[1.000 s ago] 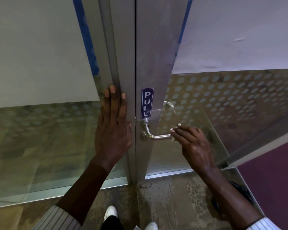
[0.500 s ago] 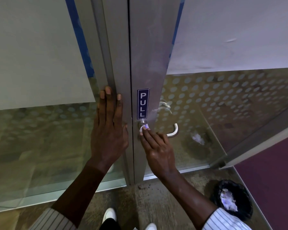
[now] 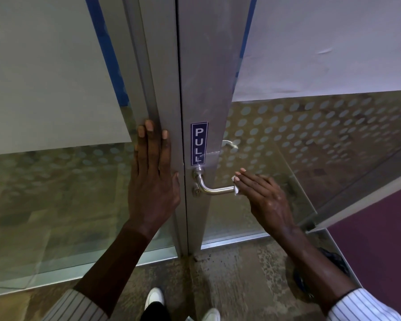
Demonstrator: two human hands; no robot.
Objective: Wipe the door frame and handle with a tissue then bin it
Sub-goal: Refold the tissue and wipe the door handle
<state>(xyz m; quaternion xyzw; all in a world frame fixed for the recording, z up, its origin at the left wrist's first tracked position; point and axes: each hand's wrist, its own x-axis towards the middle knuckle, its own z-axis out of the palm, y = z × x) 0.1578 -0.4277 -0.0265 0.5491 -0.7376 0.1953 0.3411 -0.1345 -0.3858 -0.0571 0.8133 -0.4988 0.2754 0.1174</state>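
Note:
A grey metal door frame [image 3: 206, 72] runs up the middle of the view, with a blue PULL sticker [image 3: 199, 143] on it. Below the sticker a steel lever handle [image 3: 214, 189] sticks out to the right. My right hand [image 3: 263, 196] is wrapped over the handle's free end with a small white tissue [image 3: 236, 189] pressed under the fingers; only a corner of the tissue shows. My left hand [image 3: 154, 181] lies flat, fingers together and pointing up, against the fixed frame post just left of the door's edge.
Glass panels with frosted dots flank the frame on both sides. A black-lined bin [image 3: 333, 260] stands on the floor at the lower right, mostly hidden behind my right forearm. My white shoes [image 3: 155, 297] are at the bottom edge, close to the door. A purple floor area lies at far right.
My right hand slid with the tissue from the handle's base by the frame out to its free end. My left hand stayed flat on the post.

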